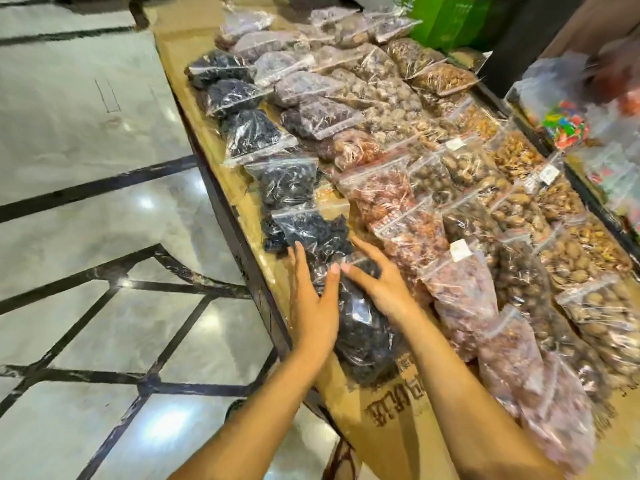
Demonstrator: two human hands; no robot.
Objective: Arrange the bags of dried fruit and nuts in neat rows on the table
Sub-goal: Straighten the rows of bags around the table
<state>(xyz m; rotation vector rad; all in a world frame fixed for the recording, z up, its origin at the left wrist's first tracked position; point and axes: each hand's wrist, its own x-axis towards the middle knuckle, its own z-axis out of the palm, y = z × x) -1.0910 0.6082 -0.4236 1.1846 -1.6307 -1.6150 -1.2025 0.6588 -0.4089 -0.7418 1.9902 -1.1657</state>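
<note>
Both hands, the left hand (313,299) and right hand (379,282), lie open-fingered against a dark fruit bag (360,327) near the table (221,174) edge, clamping nothing. Nudging it straight behind the other dark bags (252,133) would keep that edge row even.

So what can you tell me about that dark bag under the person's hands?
The dark bag is clear, crinkled plastic packed with near-black dried fruit. It lies flat at the near end of the dark row, close to the table's left edge, on brown cardboard. The left hand presses its left side, the right hand rests on top. Pinkish bags lie beside it.
</note>
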